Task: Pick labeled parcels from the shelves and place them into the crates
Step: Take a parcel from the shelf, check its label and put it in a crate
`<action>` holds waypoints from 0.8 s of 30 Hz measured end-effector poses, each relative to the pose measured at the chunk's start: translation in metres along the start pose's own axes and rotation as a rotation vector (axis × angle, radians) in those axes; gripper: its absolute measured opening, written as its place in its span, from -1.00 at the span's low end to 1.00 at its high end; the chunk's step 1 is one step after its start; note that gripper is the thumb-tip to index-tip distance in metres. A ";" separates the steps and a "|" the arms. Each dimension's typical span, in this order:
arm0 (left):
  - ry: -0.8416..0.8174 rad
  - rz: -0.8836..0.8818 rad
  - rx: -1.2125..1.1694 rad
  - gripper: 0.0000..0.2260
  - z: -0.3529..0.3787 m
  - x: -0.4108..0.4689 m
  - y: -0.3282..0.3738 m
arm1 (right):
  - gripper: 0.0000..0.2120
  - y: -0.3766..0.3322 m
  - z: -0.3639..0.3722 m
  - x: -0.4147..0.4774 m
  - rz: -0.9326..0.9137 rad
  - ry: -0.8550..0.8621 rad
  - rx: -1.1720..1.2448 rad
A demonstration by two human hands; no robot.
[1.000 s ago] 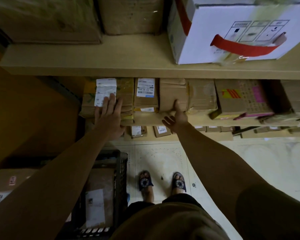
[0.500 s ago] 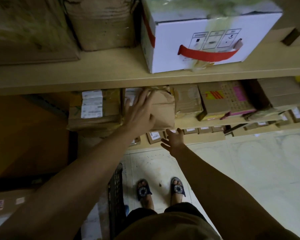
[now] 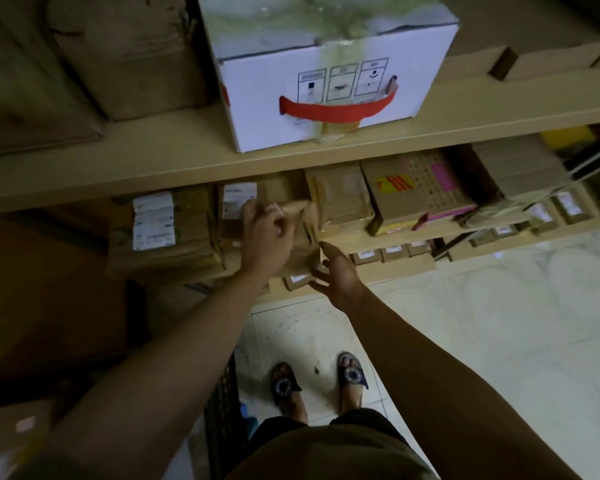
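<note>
Moved: left hand, flat before, now grips brown parcel at shelf front edge
right hand: fingers spread, just beneath the parcel

The upper shelf before me carries a white box beside brown cartons. Taped parcels sit in a row on the shelf below; I stand on pale tiles.

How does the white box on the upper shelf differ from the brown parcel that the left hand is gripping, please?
The white box has a red strap; the brown parcel is plain brown. The white box looks bigger than the brown parcel. The white box stands untouched on the upper shelf; the left hand grips the brown parcel at the lower shelf. Both carry tape.
</note>
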State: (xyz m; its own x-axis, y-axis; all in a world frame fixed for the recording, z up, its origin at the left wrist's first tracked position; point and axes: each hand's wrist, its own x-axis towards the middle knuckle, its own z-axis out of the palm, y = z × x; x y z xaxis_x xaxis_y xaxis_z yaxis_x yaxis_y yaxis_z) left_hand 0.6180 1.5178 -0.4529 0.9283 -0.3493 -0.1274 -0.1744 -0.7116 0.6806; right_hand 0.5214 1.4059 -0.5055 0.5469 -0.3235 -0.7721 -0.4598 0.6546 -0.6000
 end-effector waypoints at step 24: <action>-0.302 -0.539 -1.091 -0.49 -0.028 -0.125 -0.011 | -0.67 -0.006 -0.062 -0.113 -0.342 -0.335 -0.064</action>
State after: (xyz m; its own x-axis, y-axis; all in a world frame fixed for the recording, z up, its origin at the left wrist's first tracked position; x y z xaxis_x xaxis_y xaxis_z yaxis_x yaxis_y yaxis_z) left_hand 0.5131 1.5864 -0.4238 0.6596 -0.3993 -0.6368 0.6999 0.0176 0.7140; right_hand 0.4188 1.3962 -0.4274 0.8646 -0.2685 -0.4248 -0.2507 0.5022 -0.8276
